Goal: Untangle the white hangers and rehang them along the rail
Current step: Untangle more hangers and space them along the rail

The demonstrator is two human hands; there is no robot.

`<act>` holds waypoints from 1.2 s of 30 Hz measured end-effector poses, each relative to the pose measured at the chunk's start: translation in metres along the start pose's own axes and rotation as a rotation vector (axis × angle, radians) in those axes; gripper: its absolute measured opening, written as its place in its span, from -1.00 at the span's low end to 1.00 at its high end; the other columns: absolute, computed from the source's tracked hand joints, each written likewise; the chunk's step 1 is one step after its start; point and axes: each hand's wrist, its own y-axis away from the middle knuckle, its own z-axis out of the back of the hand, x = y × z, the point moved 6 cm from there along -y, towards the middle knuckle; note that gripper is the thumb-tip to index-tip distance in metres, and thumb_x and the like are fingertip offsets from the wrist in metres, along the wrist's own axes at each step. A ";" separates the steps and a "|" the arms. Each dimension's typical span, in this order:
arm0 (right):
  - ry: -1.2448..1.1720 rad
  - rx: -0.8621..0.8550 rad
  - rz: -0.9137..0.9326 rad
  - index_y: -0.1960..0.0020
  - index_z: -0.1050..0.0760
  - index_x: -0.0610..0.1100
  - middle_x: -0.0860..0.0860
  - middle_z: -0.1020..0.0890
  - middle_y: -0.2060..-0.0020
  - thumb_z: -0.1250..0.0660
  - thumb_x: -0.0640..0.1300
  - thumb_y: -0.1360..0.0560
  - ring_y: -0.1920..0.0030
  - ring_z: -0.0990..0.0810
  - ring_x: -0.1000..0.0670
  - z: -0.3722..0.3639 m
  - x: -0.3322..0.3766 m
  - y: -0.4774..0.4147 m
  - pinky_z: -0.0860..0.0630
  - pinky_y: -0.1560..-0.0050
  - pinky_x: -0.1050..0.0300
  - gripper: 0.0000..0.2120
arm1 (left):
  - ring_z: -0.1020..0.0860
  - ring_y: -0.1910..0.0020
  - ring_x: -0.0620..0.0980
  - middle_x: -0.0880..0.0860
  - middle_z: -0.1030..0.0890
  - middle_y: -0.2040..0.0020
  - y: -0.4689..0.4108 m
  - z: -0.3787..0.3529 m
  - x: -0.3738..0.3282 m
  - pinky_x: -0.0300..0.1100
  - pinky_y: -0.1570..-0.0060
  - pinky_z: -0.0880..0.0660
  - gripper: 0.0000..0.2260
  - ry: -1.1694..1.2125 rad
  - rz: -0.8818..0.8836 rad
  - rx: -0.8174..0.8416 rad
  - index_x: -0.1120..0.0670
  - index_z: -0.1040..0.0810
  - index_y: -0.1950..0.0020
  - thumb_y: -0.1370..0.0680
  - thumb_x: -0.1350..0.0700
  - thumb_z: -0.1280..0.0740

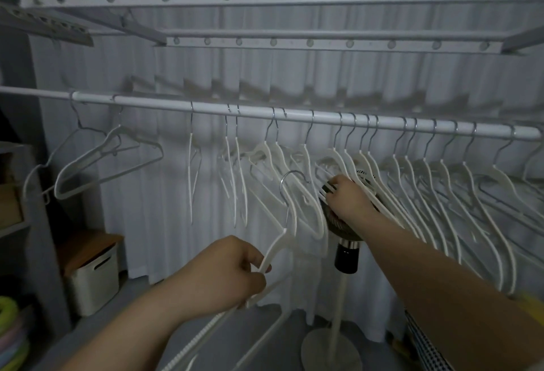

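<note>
Pretty dim shot, so details are mushy. The long white round rail (pixel 294 115) runs across the middle. A packed row of white plastic hangers (pixel 441 182) hangs from its right half, arms overlapping so much you can't really count them, and the ones furthest right are cut off by the frame. The right hand (pixel 346 197) is just below the rail, fingers curled into that bunch around a couple of arms, fingertips hidden. Well below the rail, the left hand (pixel 232 272) grips one loose white hanger with a chrome hook (pixel 275 248) by its arm, hook clear of the rail. A dark round fan head on a white stand (pixel 341 231) sits mostly hidden behind the right hand.
</note>
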 end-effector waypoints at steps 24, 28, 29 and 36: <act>-0.582 0.052 -0.054 -0.34 -0.32 -0.26 -0.09 -0.55 0.27 -0.20 -0.30 -0.50 0.28 -0.47 -0.02 0.008 -0.021 0.010 -0.38 0.34 0.27 -0.60 | -0.43 0.65 -0.25 -0.10 -0.46 0.66 -0.018 -0.039 -0.037 -0.49 0.54 -0.34 -0.88 -0.041 0.001 -0.041 0.06 -0.60 0.12 -0.46 0.21 -0.28; -0.499 -0.010 -0.031 -0.34 -0.31 -0.24 -0.22 -0.56 -0.04 -0.16 -0.30 -0.52 0.36 -0.41 0.08 0.022 -0.038 0.010 -0.32 0.58 0.49 -0.61 | -0.40 0.67 -0.23 -0.08 -0.45 0.63 -0.032 -0.031 -0.045 -0.43 0.55 -0.33 -0.82 -0.089 0.013 -0.140 0.23 -0.63 0.07 -0.45 0.21 -0.27; -0.472 -0.017 -0.018 -0.35 -0.30 -0.23 -0.21 -0.52 -0.17 -0.16 -0.31 -0.51 0.32 -0.43 0.07 0.025 -0.041 0.010 -0.32 0.57 0.51 -0.60 | -0.38 0.68 -0.21 -0.07 -0.45 0.64 -0.037 -0.028 -0.047 -0.42 0.58 -0.32 -0.81 -0.101 0.017 -0.165 0.27 -0.62 0.07 -0.45 0.22 -0.26; -0.165 -0.088 0.136 -0.35 -0.30 -0.22 -0.12 -0.58 0.11 -0.17 -0.28 -0.51 0.06 -0.50 -0.10 0.044 -0.045 0.017 -0.26 0.27 0.19 -0.59 | -0.34 0.72 -0.15 0.10 -0.46 0.51 -0.082 0.005 -0.062 -0.45 0.73 -0.20 -0.84 -0.211 0.035 -0.319 0.23 -0.50 0.32 -0.45 0.23 -0.25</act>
